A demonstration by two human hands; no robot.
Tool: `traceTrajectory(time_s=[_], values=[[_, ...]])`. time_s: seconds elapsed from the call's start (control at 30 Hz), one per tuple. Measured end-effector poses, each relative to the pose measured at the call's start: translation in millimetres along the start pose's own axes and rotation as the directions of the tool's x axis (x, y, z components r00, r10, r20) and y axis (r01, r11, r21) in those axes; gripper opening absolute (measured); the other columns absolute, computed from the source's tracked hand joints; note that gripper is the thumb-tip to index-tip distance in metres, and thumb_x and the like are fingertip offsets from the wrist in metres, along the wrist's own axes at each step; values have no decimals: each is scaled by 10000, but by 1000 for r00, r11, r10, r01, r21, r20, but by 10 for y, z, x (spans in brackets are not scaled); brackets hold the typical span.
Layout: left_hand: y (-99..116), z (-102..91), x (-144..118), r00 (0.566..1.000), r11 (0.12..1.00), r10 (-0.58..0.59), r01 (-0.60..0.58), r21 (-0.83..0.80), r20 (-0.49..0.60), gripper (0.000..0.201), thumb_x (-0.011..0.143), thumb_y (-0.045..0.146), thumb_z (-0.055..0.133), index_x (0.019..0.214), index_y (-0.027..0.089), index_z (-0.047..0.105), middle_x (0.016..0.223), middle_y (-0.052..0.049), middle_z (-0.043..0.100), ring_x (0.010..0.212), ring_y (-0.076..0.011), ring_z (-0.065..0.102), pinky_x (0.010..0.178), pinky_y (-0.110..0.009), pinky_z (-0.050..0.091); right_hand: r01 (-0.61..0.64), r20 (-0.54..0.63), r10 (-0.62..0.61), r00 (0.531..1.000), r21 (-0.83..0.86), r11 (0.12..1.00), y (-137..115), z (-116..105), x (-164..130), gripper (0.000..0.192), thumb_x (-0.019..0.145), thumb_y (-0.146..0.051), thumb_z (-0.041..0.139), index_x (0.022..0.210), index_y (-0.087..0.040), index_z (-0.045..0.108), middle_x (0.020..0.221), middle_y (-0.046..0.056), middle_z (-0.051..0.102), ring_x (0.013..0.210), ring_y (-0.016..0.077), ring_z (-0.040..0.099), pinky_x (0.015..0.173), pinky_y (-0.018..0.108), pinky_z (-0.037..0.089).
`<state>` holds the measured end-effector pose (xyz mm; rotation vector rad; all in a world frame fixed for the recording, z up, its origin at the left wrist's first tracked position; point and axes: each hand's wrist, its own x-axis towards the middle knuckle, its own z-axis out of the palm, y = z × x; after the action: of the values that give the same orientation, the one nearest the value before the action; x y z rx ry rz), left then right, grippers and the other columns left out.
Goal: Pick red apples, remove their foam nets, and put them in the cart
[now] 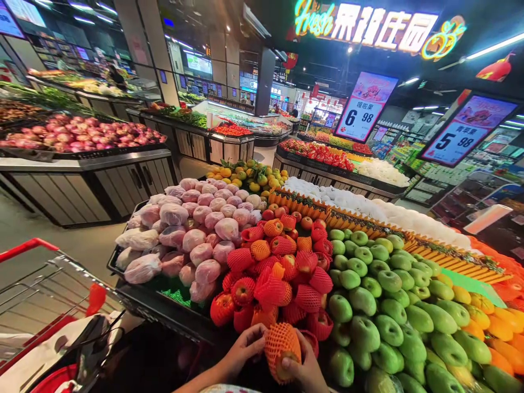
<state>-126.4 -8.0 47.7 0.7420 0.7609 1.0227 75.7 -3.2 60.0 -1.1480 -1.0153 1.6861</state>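
An apple in an orange foam net (pixel 281 345) is held up at the bottom middle of the head view, in front of the apple pile. My right hand (pixel 305 363) wraps round its right side, the thumb pressed on its lower front. At its left edge is my left hand (pixel 250 345), with curled fingers pinched against the netting. Just beyond my hands lie red apples (pixel 272 284), many in red or orange foam nets. Green apples (pixel 379 305) fill the display to the right of my right hand. Pink wrapped fruits (pixel 196 218) are heaped to the left.
A shopping cart (pixel 49 273) with a red handle stands at the left, bags inside. Oranges (pixel 501 327) lie at the far right, and a slatted orange divider (pixel 352 221) runs behind the apples. An onion stand (pixel 82 136) is across the aisle. Price screens (pixel 365 109) hang overhead.
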Motion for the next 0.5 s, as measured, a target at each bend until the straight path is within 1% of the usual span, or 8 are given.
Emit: traceTrajectory(time_s=[0.07,0.17,0.27,0.33,0.43,0.5], values=[[33,-58,-15,999,1000,22,-21,15,-37,576,721,669,846,831,173,573,742,37,499,620,-78,394,570,-237,248,-8,55,10,998,-46,999,-50,81,4,822,439,-555,985,1153,-223,750,1173,128,775,1142,390,694,1072,548,493],[47,-136,-3,993,1000,21,-19,20,-114,581,741,687,817,815,185,535,696,62,461,585,-70,342,551,-239,217,-13,175,25,984,-67,998,-91,206,6,763,514,-542,967,1177,-228,757,1169,122,778,1140,378,697,1072,535,496],[9,-207,33,987,1000,-9,10,3,-162,601,729,718,805,812,195,520,688,70,466,574,-71,356,549,-231,239,-36,204,39,978,-22,999,-65,274,33,817,513,-553,966,1235,-243,741,1209,124,774,1165,391,695,1072,543,500],[-27,-248,57,988,1000,-32,31,-3,-149,607,717,726,809,809,196,526,692,66,482,584,-77,400,567,-227,281,-32,194,34,980,-14,999,-33,269,66,842,493,-568,968,1237,-243,742,1217,130,774,1169,406,695,1072,562,500],[-59,-290,85,993,998,-53,55,9,-108,577,751,725,782,830,196,566,681,60,497,593,-96,460,604,-239,360,2,160,6,987,-50,999,-4,216,124,819,503,-587,958,1211,-229,753,1239,144,767,1201,422,678,1095,579,482],[-56,-297,93,999,1000,-22,23,10,-46,565,759,724,776,920,205,621,755,29,576,678,-141,561,696,-285,452,29,124,-17,992,-98,995,-8,190,148,805,523,-583,951,1214,-222,749,1272,154,753,1234,431,660,1111,584,470]])
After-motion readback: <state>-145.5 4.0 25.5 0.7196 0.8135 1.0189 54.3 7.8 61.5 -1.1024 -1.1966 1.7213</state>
